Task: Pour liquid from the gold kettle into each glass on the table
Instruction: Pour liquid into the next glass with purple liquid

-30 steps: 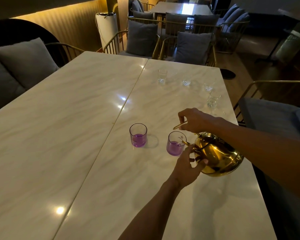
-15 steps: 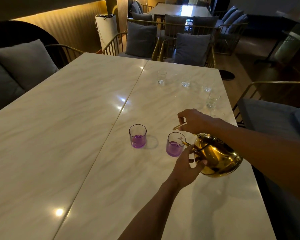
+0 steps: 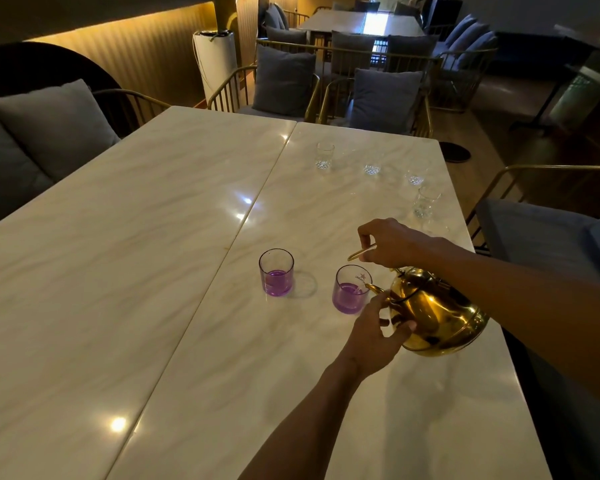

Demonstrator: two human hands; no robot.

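Observation:
The gold kettle (image 3: 437,317) hangs tilted to the left over the marble table (image 3: 194,271), its spout over the rim of the right purple glass (image 3: 350,289). My right hand (image 3: 392,242) grips the kettle's thin gold handle from above. My left hand (image 3: 374,329) presses against the kettle's front, just below the spout. Both purple glasses hold purple liquid; the left purple glass (image 3: 276,273) stands apart. Several clear glasses stand farther back, among them one at the far middle (image 3: 324,155) and one near the right edge (image 3: 425,201).
The table's right edge runs close to the kettle, with a grey cushioned chair (image 3: 541,233) beyond it. Chairs with grey cushions (image 3: 284,81) line the far end. A grey sofa (image 3: 32,133) sits to the left. A white cylinder (image 3: 215,64) stands by the wall.
The kettle stays tilted over the right purple glass with both hands in the same hold. The view has shifted slightly; the glasses have not moved.

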